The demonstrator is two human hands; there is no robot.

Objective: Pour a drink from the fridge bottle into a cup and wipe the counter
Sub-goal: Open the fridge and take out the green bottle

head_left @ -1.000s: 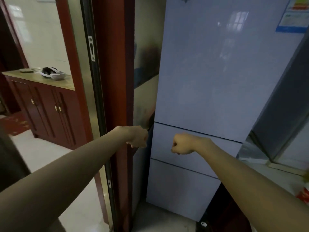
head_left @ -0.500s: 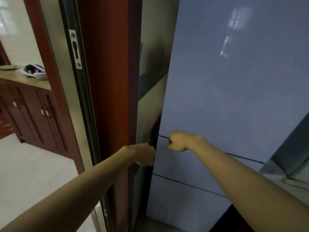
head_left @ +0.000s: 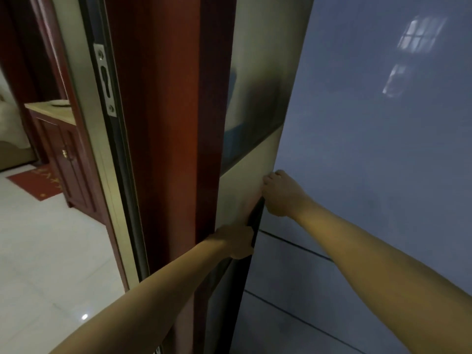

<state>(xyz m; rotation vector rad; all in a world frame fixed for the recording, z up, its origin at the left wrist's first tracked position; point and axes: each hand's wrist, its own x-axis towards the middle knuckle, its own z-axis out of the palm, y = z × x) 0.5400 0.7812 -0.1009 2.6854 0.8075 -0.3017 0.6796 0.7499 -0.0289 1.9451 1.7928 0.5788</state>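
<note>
A tall pale blue fridge fills the right of the head view, its doors closed. My right hand curls its fingers around the left edge of the upper fridge door, near that door's bottom corner. My left hand grips the same dark left edge just below, at the seam above the middle drawer. No bottle, cup or counter cloth is in view.
A red-brown wooden door frame with a metal strike plate stands tight against the fridge's left side. Beyond it lie a pale tiled floor, a dark wood cabinet and a red mat.
I have moved closer to the fridge. My right hand went from a fist in front of the door to gripping its left edge; my left hand stayed on that edge.
</note>
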